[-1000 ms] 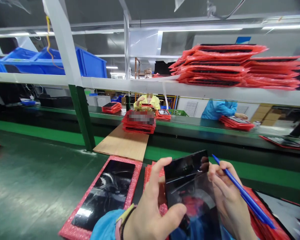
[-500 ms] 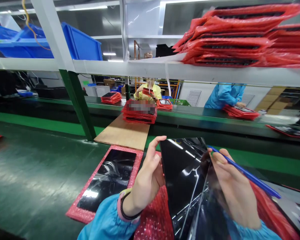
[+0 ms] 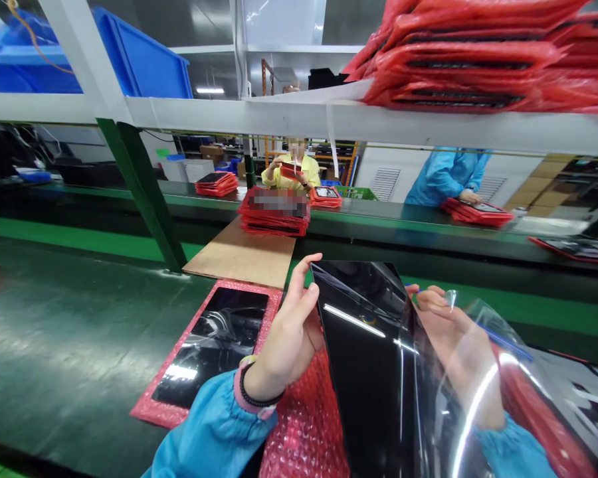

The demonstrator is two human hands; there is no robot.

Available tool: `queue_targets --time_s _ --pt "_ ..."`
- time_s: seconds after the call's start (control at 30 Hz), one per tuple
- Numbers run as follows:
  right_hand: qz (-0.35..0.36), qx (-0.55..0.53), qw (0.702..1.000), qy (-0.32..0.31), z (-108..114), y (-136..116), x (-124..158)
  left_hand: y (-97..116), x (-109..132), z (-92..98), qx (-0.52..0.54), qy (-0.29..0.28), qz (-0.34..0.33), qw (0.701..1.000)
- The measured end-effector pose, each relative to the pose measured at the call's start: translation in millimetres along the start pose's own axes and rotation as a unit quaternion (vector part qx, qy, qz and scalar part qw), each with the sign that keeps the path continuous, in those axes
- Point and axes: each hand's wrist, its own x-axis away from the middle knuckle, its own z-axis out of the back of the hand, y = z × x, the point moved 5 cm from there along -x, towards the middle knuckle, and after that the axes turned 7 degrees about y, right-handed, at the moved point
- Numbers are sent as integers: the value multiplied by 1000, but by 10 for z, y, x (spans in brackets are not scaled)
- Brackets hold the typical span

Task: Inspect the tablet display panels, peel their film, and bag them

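The left hand (image 3: 289, 328) rises at a slant from a banded wrist to the left edge of the black panel (image 3: 366, 378); its index finger reaches the upper left corner, the thumb lies alongside, and the fingers are partly closed on the edge. The right hand (image 3: 461, 348) is positioned at the panel's right edge, fingers bent and nearly closed, with a slim blue pen (image 3: 511, 343) held across it. Clear, glossy film (image 3: 471, 405) spans from the panel over this hand; whether the fingertips pinch it cannot be told.

The panel is flat, rectangular and mirror-smooth, held tilted above red bubble wrap (image 3: 303, 425). At left, a second panel (image 3: 214, 342) lies on pink bubble wrap (image 3: 147, 405) on the green bench (image 3: 54, 358).

Count: black panels, two; pens, one; wooden board (image 3: 239, 255), one, bearing one red-wrapped stack (image 3: 274, 224).
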Motion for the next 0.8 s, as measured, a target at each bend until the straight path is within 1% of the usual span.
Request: queue_targets --time_s 0.27,0.43,0.53,0.8 --pt "-3 30 999 31 9 -7 77 -16 -5 11 3 -13 6 1000" --pt "-16 108 991 81 124 26 100 -11 53 -18 10 -14 1 1000" --pt "-20 154 984 91 155 45 126 -7 85 -41 21 -21 4 1000" --pt "49 170 981 75 70 -8 168 -6 123 -72 48 -71 14 996"
